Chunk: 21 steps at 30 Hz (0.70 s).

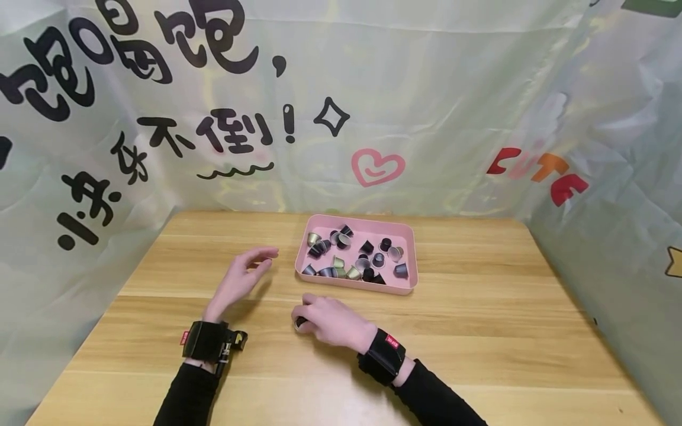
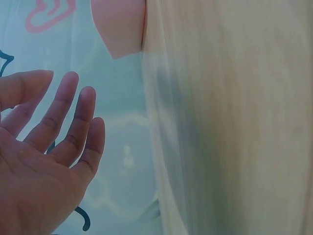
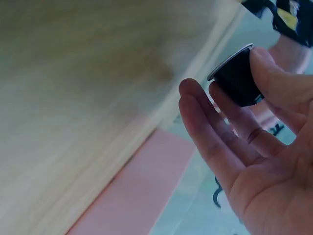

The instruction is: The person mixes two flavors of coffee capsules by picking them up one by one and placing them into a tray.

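Note:
A pink tray [image 1: 408,238] stands on the wooden table [image 1: 479,307] and holds several dark and metallic coffee capsules [image 1: 367,260]. My right hand [image 1: 327,319] is just in front of the tray's left corner and pinches a black capsule [image 3: 237,76] between thumb and fingers; the capsule's dark end [image 1: 301,322] peeks out at the hand's left. My left hand [image 1: 242,278] hovers left of the tray with straight, relaxed fingers [image 2: 68,115] and holds nothing. A corner of the tray [image 2: 120,24] shows in the left wrist view.
A printed plastic sheet [image 1: 341,106] with black characters and a pink heart hangs behind the table and down both sides. Bare tabletop stretches to the right of the tray and along the near edge.

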{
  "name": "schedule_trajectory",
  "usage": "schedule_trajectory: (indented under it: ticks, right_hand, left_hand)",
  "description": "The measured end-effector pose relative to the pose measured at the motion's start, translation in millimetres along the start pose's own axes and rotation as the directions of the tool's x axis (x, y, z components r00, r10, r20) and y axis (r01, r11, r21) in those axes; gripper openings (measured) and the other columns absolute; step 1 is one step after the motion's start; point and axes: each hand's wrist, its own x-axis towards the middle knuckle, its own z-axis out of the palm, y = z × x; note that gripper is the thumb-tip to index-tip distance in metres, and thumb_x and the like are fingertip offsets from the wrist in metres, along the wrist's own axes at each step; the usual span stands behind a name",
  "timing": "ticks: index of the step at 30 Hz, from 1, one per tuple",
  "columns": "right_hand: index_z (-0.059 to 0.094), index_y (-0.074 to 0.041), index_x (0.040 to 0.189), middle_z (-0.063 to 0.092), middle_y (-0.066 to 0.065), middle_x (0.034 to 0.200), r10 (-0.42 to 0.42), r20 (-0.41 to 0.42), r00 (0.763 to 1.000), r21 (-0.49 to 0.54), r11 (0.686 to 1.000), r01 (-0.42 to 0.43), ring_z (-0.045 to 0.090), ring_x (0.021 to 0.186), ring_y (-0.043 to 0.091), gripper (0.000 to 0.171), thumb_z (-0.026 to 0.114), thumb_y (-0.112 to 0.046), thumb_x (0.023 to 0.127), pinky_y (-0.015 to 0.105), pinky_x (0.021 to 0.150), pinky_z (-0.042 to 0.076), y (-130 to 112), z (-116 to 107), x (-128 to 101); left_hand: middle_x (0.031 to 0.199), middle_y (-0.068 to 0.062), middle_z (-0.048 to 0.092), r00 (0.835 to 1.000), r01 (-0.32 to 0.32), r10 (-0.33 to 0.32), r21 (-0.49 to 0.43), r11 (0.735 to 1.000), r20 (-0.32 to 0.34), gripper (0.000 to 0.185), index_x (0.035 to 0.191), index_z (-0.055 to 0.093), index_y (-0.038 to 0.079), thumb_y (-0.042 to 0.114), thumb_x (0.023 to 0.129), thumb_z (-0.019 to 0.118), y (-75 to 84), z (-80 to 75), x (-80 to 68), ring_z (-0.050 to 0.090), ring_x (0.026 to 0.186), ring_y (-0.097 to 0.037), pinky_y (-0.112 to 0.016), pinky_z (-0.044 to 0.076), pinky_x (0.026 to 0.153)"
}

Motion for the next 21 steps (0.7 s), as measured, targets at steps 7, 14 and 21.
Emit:
schedule_trajectory:
  ticks: [7, 14, 21]
  right_hand:
    - [0.071, -0.014, 0.104, 0.061, -0.002, 0.095, 0.021, -0.060, 0.998, 0.149, 0.989, -0.012, 0.056, 0.083, 0.006, 0.016, 0.075, -0.017, 0.090, 0.016, 0.076, 0.046, 12, -17, -16]
    - [0.071, -0.012, 0.104, 0.061, -0.002, 0.098, 0.049, -0.207, 0.977, 0.151, 0.988, -0.017, 0.059, 0.082, 0.012, 0.019, 0.078, -0.015, 0.086, 0.019, 0.074, 0.048, 26, -31, -33]
    - [0.072, -0.012, 0.107, 0.063, -0.001, 0.094, 0.069, -0.384, 0.921, 0.145, 0.989, -0.013, 0.060, 0.080, 0.012, 0.024, 0.080, -0.014, 0.085, 0.026, 0.071, 0.055, 40, -52, -46]
  left_hand:
    - [0.129, -0.017, 0.067, 1.000, 0.012, -0.012, 0.008, 1.000, 0.008, 0.033, 0.133, 0.061, 0.003, 0.006, 0.100, 0.057, 0.6, 1.2, -0.5, 0.064, 0.116, -0.033, -0.044, 0.050, 0.101]
    - [0.128, -0.019, 0.068, 1.000, -0.024, 0.024, 0.008, 1.000, 0.014, 0.033, 0.132, 0.061, 0.001, 0.006, 0.099, 0.058, 4.0, 4.1, -1.7, 0.065, 0.114, -0.034, -0.049, 0.050, 0.101]
    - [0.127, -0.018, 0.068, 0.999, -0.042, 0.041, 0.027, 0.999, 0.016, 0.031, 0.130, 0.062, 0.002, 0.006, 0.099, 0.059, 8.1, 5.1, -1.4, 0.065, 0.114, -0.035, -0.053, 0.051, 0.101]
